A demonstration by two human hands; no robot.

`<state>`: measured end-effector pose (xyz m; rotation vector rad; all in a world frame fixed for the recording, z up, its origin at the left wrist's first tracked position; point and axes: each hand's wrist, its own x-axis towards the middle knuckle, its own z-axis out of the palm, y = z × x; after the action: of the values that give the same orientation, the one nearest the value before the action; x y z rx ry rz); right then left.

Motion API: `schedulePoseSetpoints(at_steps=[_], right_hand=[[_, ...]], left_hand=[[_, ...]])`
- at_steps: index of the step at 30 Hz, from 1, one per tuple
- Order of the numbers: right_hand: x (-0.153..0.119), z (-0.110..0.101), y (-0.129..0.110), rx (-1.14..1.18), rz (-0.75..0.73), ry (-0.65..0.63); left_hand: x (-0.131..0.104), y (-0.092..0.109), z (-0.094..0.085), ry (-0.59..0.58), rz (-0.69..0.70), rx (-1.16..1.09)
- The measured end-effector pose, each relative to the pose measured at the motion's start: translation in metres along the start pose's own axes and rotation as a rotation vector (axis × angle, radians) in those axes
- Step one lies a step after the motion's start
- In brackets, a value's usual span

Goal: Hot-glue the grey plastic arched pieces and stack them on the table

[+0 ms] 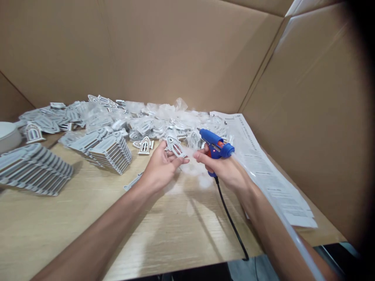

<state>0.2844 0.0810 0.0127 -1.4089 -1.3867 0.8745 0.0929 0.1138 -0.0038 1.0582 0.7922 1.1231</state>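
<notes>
Between the thumb and fingers of my left hand [162,166] is a small grey arched window-frame piece [175,147], held tilted above the table. My right hand [218,162] grips a blue hot glue gun [215,142] with its nozzle pointing up and to the left; a small red light glows on its side. A long clear glue stick [272,199] sticks out of the gun's back and runs over my right forearm. From the handle a black cord [231,218] hangs down to the table's front edge. Translucent plastic film [191,154] lies around my fingertips.
Stacks of grey window-frame pieces [109,152] stand at the left, with another stack [35,168] nearer. Behind is a heap of bagged pieces [146,121]. A printed paper sheet [263,171] lies at the right. Cardboard walls [175,50] enclose the table. A white bowl [8,136] sits far left.
</notes>
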Motion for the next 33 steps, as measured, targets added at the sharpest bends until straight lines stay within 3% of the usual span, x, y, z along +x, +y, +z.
schedulePoseSetpoints(at_steps=[6,17,27,33], right_hand=[[-0.003,0.010,-0.001,0.074,0.089,0.036],[-0.004,0.015,0.006,0.236,0.139,0.018],[-0.009,0.020,0.002,0.100,0.135,0.076],[-0.010,0.017,0.001,-0.057,0.053,-0.006]], left_hand=[[-0.004,-0.003,0.006,-0.062,0.030,-0.021],[-0.007,-0.006,0.017,-0.040,-0.027,-0.152],[-0.005,-0.015,0.018,-0.057,-0.034,-0.157],[-0.003,-0.018,0.017,-0.007,0.005,-0.095]])
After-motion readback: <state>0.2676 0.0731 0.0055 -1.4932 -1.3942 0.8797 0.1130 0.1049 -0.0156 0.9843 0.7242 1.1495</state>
